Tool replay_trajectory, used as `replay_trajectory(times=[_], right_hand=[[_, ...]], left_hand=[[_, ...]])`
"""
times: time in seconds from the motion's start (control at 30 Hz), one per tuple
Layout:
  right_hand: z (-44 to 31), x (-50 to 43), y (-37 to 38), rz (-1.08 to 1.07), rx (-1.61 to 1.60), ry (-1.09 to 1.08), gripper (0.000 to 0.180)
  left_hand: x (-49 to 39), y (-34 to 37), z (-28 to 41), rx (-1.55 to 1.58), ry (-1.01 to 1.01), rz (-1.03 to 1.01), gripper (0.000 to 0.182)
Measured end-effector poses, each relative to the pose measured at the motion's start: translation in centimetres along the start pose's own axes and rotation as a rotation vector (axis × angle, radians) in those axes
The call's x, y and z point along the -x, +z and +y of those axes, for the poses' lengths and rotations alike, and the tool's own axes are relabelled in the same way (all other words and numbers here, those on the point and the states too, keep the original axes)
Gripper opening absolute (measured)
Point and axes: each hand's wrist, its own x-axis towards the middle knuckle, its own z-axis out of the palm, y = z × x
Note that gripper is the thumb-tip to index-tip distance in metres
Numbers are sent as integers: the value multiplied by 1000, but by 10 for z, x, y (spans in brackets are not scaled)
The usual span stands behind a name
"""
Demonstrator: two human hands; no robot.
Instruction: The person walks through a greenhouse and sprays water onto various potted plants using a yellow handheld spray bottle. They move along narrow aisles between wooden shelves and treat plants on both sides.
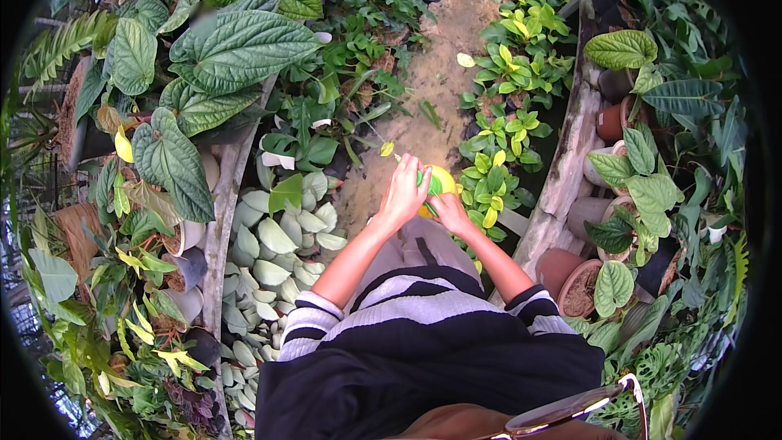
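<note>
A yellow plastic spray bottle [444,179] with a green top is held at the middle of the view, in front of my legs. My left hand [404,188] is closed around the green sprayer head, its fingers pointing away from me. On the bottle's near side, my right hand [448,211] grips the green part just below. The hands are close together and partly cover the sprayer. A small yellow leaf [387,148] shows just beyond my left fingers.
A sandy path [437,82] runs ahead between low leafy plants [498,128] and grey-green foliage [278,235]. Weathered bench edges curve along the left [221,238] and right [565,165]. Potted plants crowd both, including a terracotta pot [579,296]; large leaves [244,46] overhang at upper left.
</note>
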Motion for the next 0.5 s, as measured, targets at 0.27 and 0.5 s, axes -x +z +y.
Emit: replay_trajectory(times=[0.27, 0.5], right_hand=[[-10, 0, 10, 23, -65, -36, 41], [-15, 5, 0, 43, -224, 65, 42]], left_hand=[[2, -5, -5, -80, 59, 33, 17], [4, -3, -1, -155, 23, -27, 23]])
